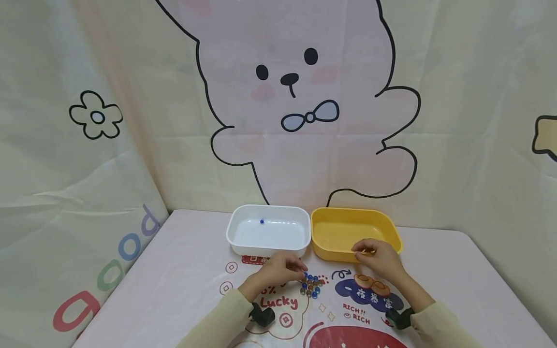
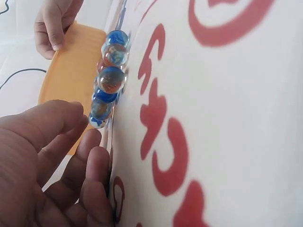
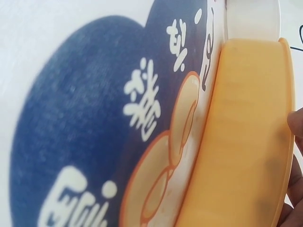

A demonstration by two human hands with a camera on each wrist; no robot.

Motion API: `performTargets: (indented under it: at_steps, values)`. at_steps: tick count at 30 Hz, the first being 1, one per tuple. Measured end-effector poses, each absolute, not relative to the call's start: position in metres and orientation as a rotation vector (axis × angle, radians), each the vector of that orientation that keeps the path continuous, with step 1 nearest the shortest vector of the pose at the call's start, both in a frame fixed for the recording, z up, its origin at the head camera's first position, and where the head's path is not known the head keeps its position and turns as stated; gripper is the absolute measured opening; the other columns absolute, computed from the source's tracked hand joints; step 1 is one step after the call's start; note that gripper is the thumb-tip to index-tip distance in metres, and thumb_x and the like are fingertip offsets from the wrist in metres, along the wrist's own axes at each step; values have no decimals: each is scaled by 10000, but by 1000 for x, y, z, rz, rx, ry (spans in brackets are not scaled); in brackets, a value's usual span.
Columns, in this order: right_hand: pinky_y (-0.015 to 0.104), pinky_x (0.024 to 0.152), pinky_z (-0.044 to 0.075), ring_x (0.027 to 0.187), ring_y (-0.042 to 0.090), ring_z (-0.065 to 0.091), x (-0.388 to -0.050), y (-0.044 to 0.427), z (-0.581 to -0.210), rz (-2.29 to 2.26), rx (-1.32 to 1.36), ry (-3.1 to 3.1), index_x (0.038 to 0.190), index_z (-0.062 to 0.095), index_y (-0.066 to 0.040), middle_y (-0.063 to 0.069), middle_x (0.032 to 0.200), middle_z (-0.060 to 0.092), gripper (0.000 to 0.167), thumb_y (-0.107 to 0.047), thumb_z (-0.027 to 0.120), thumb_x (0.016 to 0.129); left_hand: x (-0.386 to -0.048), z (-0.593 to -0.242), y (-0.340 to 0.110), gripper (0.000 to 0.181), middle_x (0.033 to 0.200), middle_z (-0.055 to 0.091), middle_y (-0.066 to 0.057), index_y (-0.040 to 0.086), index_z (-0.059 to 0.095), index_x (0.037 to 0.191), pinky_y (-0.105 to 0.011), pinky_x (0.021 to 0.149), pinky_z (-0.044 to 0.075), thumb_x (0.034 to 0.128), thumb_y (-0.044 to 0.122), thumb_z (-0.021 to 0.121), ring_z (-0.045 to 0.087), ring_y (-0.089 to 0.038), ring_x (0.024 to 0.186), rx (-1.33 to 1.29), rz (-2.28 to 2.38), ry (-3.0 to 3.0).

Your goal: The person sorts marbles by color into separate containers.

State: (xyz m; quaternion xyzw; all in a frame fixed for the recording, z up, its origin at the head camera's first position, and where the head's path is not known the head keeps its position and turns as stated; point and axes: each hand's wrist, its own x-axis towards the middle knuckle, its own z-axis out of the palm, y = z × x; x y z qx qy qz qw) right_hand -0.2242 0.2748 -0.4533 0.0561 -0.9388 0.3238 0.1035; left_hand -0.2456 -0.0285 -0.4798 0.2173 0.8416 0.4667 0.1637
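Note:
A cluster of glass marbles (image 1: 311, 285), blue and amber-brown, lies on the printed tablecloth. My left hand (image 1: 280, 269) is beside its left edge, thumb and fingers bent and apart. In the left wrist view, the fingertips are close to the nearest marble (image 2: 98, 120), with no marble seen between them. My right hand (image 1: 379, 258) is at the near right side of a yellow plastic tub (image 1: 332, 252), thumb outside the rim and fingers over it. The right wrist view has the thumb (image 3: 296, 124) against that rim; part of the hand is out of frame.
A white tub (image 1: 270, 252) stands left of the yellow one, side by side, with one blue marble (image 1: 262, 222) inside. Behind both hangs a curtain (image 1: 278, 159) with a cartoon animal. Black straps (image 1: 262, 315) circle both wrists.

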Motion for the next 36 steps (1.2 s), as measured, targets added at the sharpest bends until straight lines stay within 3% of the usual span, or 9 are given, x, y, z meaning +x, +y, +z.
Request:
performTargets:
  at_steps: [20,36]
  values:
    - [217,785,495,856,148,574,-225,275,-454,961,157,-2769,921,727,-187,-38,916,705,82,-155,709,847,-247,-480,-22,91,863,672,142,287,746,916,-267,655,468,845,235,723,565,-96,772,540,1224,2451]
    - [209,793,489,864,157,575,-224,275,-454,969,162,-2773,935,729,-175,-22,934,708,88,-155,705,852,-243,-475,-20,95,849,659,141,285,751,899,-265,664,458,854,212,711,557,-91,771,516,1179,2488]
